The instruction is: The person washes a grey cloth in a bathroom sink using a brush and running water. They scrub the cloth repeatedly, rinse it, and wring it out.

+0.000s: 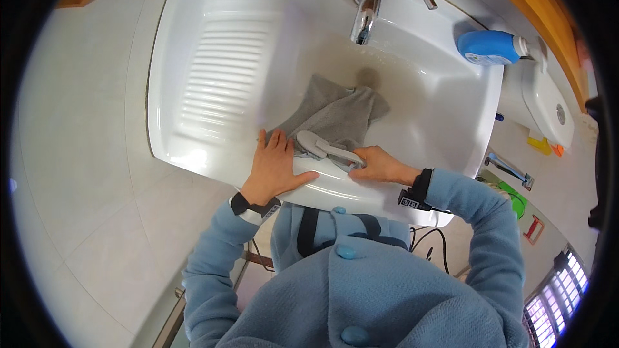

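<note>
A wet grey cloth (333,106) is spread over the front inner wall of a white ceramic laundry sink (435,130), reaching down into the basin. My right hand (382,163) grips the handle of a light grey scrub brush (312,144), whose oval head rests on the cloth near the front rim. My left hand (272,164) lies over the rim with fingers spread, its fingertips at the cloth's left edge, pressing on it. The brush's bristles are mostly hidden beneath its head.
A chrome faucet (367,14) reaches over the basin from the back. Washboard ridges (225,67) line the sink's left side. A blue detergent bottle (488,47) lies on the right back corner, beside a white toilet tank (551,99). Cloudy water (406,72) covers the basin floor.
</note>
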`<action>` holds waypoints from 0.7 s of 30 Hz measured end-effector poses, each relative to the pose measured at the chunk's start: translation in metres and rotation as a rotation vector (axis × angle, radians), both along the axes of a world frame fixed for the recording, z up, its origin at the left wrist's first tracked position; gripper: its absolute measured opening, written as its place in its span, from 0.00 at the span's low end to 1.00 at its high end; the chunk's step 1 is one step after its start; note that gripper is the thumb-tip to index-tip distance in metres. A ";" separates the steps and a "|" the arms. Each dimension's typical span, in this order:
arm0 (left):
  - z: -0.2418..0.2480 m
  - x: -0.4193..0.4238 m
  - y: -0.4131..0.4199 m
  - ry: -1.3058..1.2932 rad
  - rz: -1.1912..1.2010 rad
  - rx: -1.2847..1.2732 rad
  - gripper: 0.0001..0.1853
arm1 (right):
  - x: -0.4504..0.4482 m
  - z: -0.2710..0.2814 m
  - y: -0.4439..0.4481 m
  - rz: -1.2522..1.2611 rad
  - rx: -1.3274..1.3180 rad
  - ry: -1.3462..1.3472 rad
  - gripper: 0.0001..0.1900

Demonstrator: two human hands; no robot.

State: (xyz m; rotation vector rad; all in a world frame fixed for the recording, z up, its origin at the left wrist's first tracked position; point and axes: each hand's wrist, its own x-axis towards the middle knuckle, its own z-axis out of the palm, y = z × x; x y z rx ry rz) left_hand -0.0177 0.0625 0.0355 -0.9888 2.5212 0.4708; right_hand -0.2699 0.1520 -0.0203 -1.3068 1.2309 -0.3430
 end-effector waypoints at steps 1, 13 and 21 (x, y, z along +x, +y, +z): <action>0.000 0.001 0.000 0.040 0.003 -0.027 0.49 | -0.002 0.005 -0.002 -0.020 -0.013 0.029 0.22; -0.001 0.007 -0.040 0.238 0.150 0.165 0.14 | -0.081 0.134 -0.038 -0.371 -0.072 0.003 0.06; 0.110 -0.028 -0.096 0.802 0.343 0.047 0.10 | -0.114 0.250 -0.046 -0.448 -0.267 0.196 0.04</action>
